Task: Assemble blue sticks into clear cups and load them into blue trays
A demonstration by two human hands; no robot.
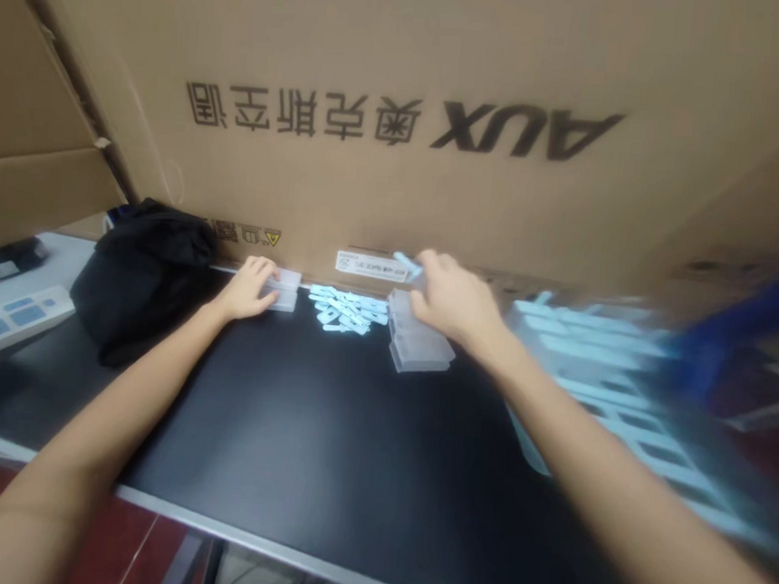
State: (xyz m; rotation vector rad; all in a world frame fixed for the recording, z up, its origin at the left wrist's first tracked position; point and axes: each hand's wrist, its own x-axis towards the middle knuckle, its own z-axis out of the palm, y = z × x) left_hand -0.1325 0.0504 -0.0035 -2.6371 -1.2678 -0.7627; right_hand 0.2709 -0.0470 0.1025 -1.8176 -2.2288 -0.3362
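Note:
My left hand [249, 289] is at the back left of the black table, its fingers over the edge of a clear plastic case [284, 290]. My right hand [445, 292] is raised above a stack of clear cases [419, 340], with a light blue piece [406, 264] pinched at its fingertips. Between the hands lies a loose pile of light blue pieces [348, 309] on the table, close to the cardboard.
A large cardboard box [371, 190] stands along the back of the table [322, 441]. Black cloth [141, 279] lies at the left. Blurred light blue trays [624, 413] are stacked at the right, under and beside my right forearm.

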